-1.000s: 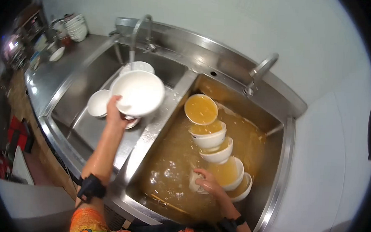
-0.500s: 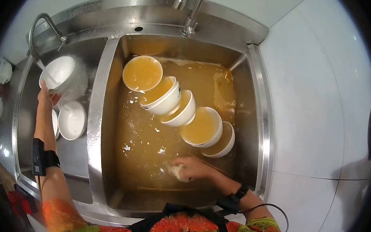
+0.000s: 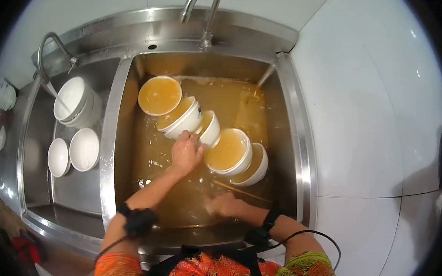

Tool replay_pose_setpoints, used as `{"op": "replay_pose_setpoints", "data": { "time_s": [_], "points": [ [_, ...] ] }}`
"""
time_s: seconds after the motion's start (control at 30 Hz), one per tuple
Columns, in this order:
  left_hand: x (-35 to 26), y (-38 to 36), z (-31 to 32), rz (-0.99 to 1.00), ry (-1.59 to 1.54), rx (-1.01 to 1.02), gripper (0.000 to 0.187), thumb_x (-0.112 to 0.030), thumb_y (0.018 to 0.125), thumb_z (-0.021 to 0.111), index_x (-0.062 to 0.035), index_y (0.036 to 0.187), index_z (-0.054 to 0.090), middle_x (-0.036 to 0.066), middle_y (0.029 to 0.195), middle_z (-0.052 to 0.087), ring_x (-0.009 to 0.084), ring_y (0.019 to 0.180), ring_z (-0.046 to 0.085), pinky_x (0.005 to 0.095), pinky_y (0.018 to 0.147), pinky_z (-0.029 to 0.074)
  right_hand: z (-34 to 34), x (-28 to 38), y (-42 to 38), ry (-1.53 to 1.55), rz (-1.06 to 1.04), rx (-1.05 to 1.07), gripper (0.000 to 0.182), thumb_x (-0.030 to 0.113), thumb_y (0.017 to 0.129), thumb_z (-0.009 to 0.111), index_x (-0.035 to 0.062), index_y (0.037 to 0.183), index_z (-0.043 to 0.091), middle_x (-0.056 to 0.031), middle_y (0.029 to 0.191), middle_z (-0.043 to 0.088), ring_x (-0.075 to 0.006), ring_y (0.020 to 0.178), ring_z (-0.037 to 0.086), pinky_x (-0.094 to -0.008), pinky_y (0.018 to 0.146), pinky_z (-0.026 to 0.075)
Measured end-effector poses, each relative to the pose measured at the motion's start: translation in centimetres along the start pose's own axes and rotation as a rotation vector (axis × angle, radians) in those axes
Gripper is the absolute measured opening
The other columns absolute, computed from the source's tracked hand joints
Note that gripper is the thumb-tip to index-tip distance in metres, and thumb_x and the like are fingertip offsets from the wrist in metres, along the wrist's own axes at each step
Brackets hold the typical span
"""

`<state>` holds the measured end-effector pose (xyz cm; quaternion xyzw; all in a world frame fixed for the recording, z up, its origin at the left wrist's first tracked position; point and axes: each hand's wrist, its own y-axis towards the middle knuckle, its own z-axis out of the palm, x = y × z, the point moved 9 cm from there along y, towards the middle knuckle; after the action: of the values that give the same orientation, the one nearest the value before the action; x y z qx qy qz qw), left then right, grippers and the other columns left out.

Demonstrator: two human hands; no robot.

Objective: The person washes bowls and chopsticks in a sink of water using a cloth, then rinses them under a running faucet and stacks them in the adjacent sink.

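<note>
My left hand (image 3: 187,152) reaches over the large basin, its fingers curled at the near rim of a white bowl (image 3: 211,130) in the middle of a slanting row. Just behind it, a white bowl with a blue mark (image 3: 186,122) leans in the row. My right hand (image 3: 223,204) is low in the murky water, blurred, closed around a whitish wad (image 3: 209,204) that looks like a cloth. A chopstick-like thin stick (image 3: 243,191) lies beyond it. Nearer the right wall sit a bowl full of yellowish water (image 3: 228,149) and a tilted bowl (image 3: 257,167).
At the back left of the basin floats another filled bowl (image 3: 159,96). The left basin holds stacked white bowls (image 3: 78,100) and two separate bowls (image 3: 84,150). A steel divider (image 3: 111,147) parts the basins. Taps (image 3: 207,22) rise behind.
My left hand has left the bowl in the left basin, which now rests on the stack, and crossed to the bowls in the water. My right hand stays low. The view has shifted slightly.
</note>
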<state>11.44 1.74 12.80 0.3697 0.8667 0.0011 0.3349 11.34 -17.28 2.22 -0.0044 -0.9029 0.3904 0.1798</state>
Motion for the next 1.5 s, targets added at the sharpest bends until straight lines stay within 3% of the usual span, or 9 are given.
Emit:
{"op": "replay_pose_setpoints", "data": {
  "time_s": [0.17,0.3,0.37,0.73,0.93,1.0,1.07,1.23,1.5],
  "points": [
    [4.0,-0.7,6.9,-0.152,-0.283,0.223,0.030,-0.017,0.074,0.068,-0.0006,0.098,0.061,0.015,0.079,0.064,0.0295,0.074,0.061,0.0361,0.072,0.048,3.0,-3.9,2.2,-0.081,-0.057,0.092,0.034,0.022,0.079,0.053,0.0129,0.112,0.057,-0.0191,0.105,0.059,-0.0335,0.094,0.060,-0.0439,0.079,0.047],
    [6.0,0.2,6.5,-0.378,-0.969,0.184,0.030,-0.013,0.078,0.066,0.0014,0.104,0.061,0.008,0.089,0.066,0.0149,0.076,0.061,0.0295,0.071,0.048,-1.0,-5.6,1.8,0.423,-0.091,-0.118,0.040,0.017,0.071,0.059,0.0100,0.110,0.057,-0.0219,0.094,0.061,-0.0323,0.088,0.061,-0.0420,0.077,0.048],
    [6.2,0.8,6.0,-0.443,-0.957,0.234,0.029,-0.012,0.079,0.065,0.0021,0.104,0.061,0.007,0.090,0.066,0.0131,0.077,0.060,0.0287,0.071,0.048,-3.6,-6.1,1.3,0.454,-0.152,-0.458,0.041,0.017,0.065,0.061,0.0059,0.104,0.057,-0.0220,0.086,0.061,-0.0351,0.081,0.061,-0.0427,0.074,0.048],
    [3.9,-5.5,0.1,-0.704,-1.104,0.363,0.031,-0.013,0.079,0.067,0.0009,0.106,0.059,0.007,0.092,0.065,0.0130,0.078,0.060,0.0288,0.071,0.049,-10.8,-9.0,2.7,0.418,0.025,-0.539,0.034,0.021,0.065,0.064,0.0027,0.094,0.058,-0.0215,0.083,0.061,-0.0342,0.078,0.061,-0.0397,0.072,0.048],
    [2.9,-9.5,2.1,-0.724,-1.244,0.487,0.027,-0.002,0.076,0.063,-0.0009,0.102,0.060,0.005,0.088,0.064,0.0132,0.075,0.060,0.0280,0.070,0.049,-14.3,-5.4,-2.1,1.366,-0.192,-0.619,0.037,0.016,0.072,0.059,0.0010,0.105,0.058,-0.0093,0.085,0.061,-0.0208,0.074,0.060,-0.0348,0.070,0.048],
    [3.5,-10.2,3.7,-0.754,-1.209,0.487,0.023,-0.001,0.075,0.061,-0.0008,0.098,0.061,0.005,0.086,0.064,0.0131,0.073,0.060,0.0271,0.068,0.049,-14.6,-1.4,-2.2,0.821,-0.375,-0.921,0.038,0.019,0.076,0.056,0.0020,0.110,0.055,-0.0109,0.098,0.058,-0.0212,0.087,0.058,-0.0349,0.077,0.046],
    [4.5,-10.7,4.5,-0.762,-1.194,0.407,0.030,0.002,0.075,0.058,0.0011,0.105,0.059,0.010,0.095,0.063,0.0171,0.081,0.061,0.0308,0.070,0.050,-15.5,3.8,-3.5,0.200,-0.060,-1.181,0.033,0.028,0.078,0.054,0.0108,0.105,0.061,-0.0157,0.100,0.054,-0.0250,0.095,0.054,-0.0363,0.084,0.042],
    [3.7,-12.1,2.1,-0.699,-1.105,0.599,0.019,-0.001,0.075,0.063,-0.0005,0.095,0.064,0.004,0.086,0.065,0.0115,0.073,0.060,0.0259,0.067,0.049,-11.2,-2.7,6.8,1.243,0.040,-0.367,0.040,0.034,0.086,0.042,0.0040,0.109,0.055,-0.0125,0.099,0.058,-0.0218,0.089,0.055,-0.0404,0.079,0.043],
    [6.6,-13.5,1.4,-1.018,-1.569,0.275,0.029,-0.004,0.079,0.061,-0.0002,0.107,0.058,0.010,0.098,0.064,0.0193,0.086,0.062,0.0355,0.082,0.049,-2.5,-6.5,11.2,1.577,0.318,-0.450,0.036,0.033,0.084,0.044,0.0002,0.086,0.060,-0.0078,0.075,0.056,-0.0165,0.065,0.050,-0.0344,0.059,0.042]
  ]
}}
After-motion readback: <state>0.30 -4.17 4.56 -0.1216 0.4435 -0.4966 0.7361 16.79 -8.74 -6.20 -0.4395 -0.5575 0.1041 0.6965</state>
